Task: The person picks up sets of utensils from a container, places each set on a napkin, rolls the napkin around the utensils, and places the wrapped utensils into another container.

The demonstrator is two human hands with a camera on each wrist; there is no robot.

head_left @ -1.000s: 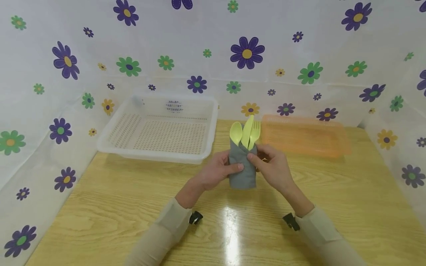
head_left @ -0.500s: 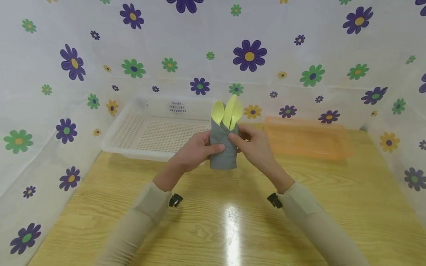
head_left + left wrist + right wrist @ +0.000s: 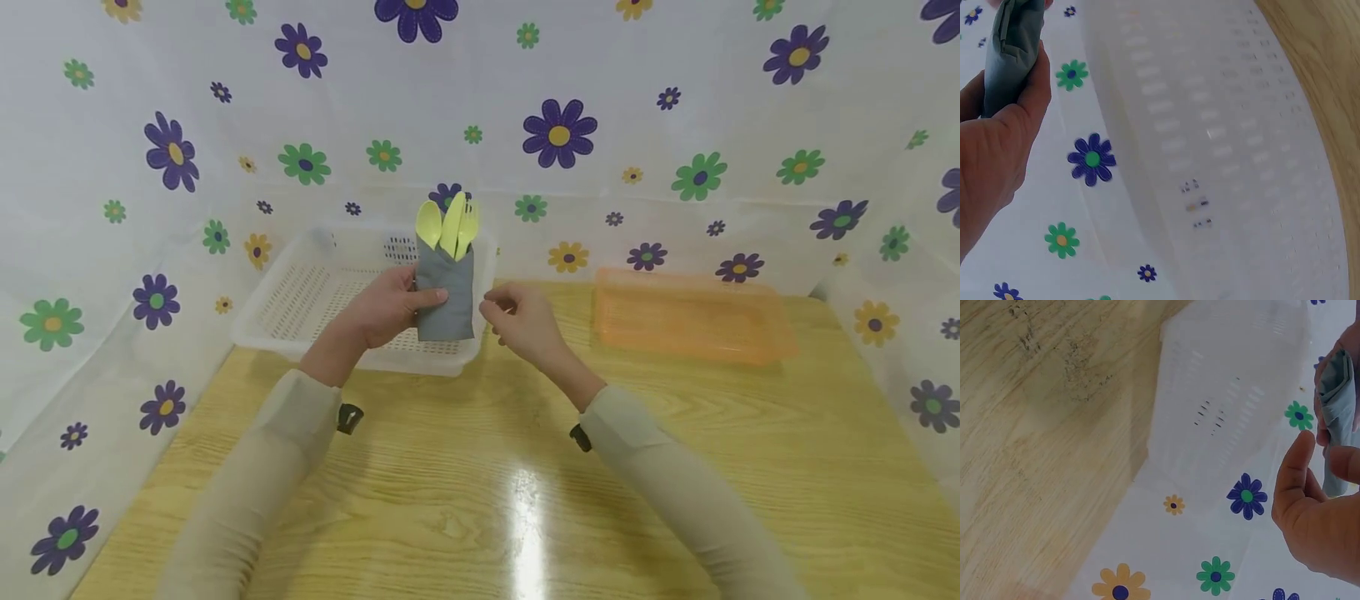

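Note:
In the head view, my left hand (image 3: 378, 312) grips a folded grey napkin (image 3: 457, 315) by its left side, thumb across the front. A light-green spoon (image 3: 429, 223), knife (image 3: 452, 225) and fork (image 3: 467, 231) stick up out of its top, upright. The held bundle is above the front right part of a white basket (image 3: 420, 365). Just right of the napkin, apart from it, is my right hand (image 3: 528, 325), its fingers loosely bent around nothing. The left wrist view shows the napkin (image 3: 1013, 62) edge-on, its cutlery out of sight.
At the back right of the wooden table (image 3: 465, 467) lies a shallow orange tray (image 3: 690, 354). A white flower-printed sheet (image 3: 622, 58) walls in the back and both sides. The white basket has slotted walls and a perforated bottom.
Both hands have carried the napkin with its cutlery leftward and away from me, from the table's middle to over the white basket. My right hand has let go of it.

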